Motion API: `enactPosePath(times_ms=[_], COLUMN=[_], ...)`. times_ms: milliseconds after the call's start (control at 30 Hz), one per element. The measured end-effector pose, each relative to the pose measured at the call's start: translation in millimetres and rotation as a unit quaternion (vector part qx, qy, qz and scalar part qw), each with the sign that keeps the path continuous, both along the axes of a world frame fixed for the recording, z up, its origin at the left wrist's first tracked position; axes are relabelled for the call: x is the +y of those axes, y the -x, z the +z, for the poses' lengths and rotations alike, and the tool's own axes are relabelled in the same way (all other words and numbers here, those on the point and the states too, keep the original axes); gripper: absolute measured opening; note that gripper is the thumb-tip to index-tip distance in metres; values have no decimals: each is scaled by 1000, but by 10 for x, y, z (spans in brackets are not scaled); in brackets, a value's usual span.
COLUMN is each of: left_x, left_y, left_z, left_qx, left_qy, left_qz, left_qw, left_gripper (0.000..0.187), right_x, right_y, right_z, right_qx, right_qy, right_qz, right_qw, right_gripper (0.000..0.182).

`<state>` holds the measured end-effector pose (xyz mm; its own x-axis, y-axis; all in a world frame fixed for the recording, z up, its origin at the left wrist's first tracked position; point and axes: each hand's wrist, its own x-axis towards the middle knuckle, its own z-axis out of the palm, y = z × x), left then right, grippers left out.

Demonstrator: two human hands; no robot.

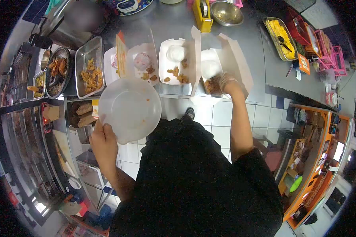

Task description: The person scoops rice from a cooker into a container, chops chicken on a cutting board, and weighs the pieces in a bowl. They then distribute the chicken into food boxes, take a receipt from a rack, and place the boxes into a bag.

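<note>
Clear bowl (pixel 126 106): 1, few crumbs (pixel 147 100) in it, at counter (pixel 255 47) edge, L hand (pixel 104 139) gripping rim. R hand (pixel 228 84), gloved, inside rightmost box (pixel 234 59) at brown pieces (pixel 211 85); fingers mostly hidden, can't tell grip. One-handed rim hold might slip, i.e. bowl tips, crumbs hit floor (pixel 222 114). Boxes (pixel 165 55): 4 in row; steel tray (pixel 91 49): 1, to left.

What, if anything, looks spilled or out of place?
Nothing stands out: the small fried bits appear to lie inside the open boxes and metal tray, and orange specks are within the bowl in the left hand.
</note>
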<state>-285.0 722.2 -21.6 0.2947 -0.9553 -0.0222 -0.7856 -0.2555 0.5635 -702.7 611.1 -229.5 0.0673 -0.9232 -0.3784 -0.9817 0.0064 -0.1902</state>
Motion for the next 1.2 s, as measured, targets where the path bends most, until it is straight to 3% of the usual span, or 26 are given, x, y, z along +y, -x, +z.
enactPosePath(times_ms=[133, 267, 333, 367, 433, 567, 667, 733, 800, 867, 933, 967, 1033, 1067, 1200], left_x=[-29, -12, 8, 15, 39, 104, 171, 220, 264, 278, 240, 246, 226, 197, 69], left_y=[42, -12, -25, -17, 2, -96, -225, -300, -379, -451, -518, -582, -775, -855, -1405], left_z=[78, -19, -46, -42, -35, -62, -73, -57, -33, -25, -63, -122, -217, -188, -230], left_qx=[-6, 2, -10, -12, -13, -58, -48, -63, -28, 4, 42, 42, 69, 62, 145], left_qy=[-88, -91, -84, -84, -90, -103, -96, -89, -87, -88, -95, -93, -72, -66, -97], left_qz=[33, 37, 28, 30, 35, 44, 58, 89, 116, 128, 137, 128, 110, 87, 61], left_qw=[996, 995, 996, 996, 995, 992, 993, 990, 989, 988, 985, 987, 989, 992, 983], left_gripper=[37, 37, 37, 37, 36, 35, 34, 33, 34, 34, 34, 34, 34, 34, 35], right_x=[-71, -68, -25, -51, -114, -117, -69, 79, 101, 77, -36, -67, -222, -204, -122], right_y=[-124, -163, -277, -278, -234, -141, -242, -571, -842, -1188, -1486, -1663, -2026, -2074, -2115], right_z=[71, 77, 228, 211, 159, -201, 361, 1251, 1597, 1651, 1204, 1261, 1437, 1385, 1534], right_qx=[75, 67, -73, -76, 60, -20, 54, -41, -171, -238, -187, -183, 16, 34, 149], right_qy=[-86, -33, -13, -13, -64, 34, 6, 116, 135, 186, 314, 318, 107, 196, 202], right_qz=[-14, 36, -190, -188, -17, -74, -44, -110, -153, 11, 164, 156, 17, 19, -39], right_qw=[993, 997, 979, 979, 996, 996, 998, 986, 964, 953, 916, 917, 994, 980, 967], right_gripper=[26, 27, 27, 27, 27, 26, 24, 21, 20, 19, 17, 17, 14, 12, 12])
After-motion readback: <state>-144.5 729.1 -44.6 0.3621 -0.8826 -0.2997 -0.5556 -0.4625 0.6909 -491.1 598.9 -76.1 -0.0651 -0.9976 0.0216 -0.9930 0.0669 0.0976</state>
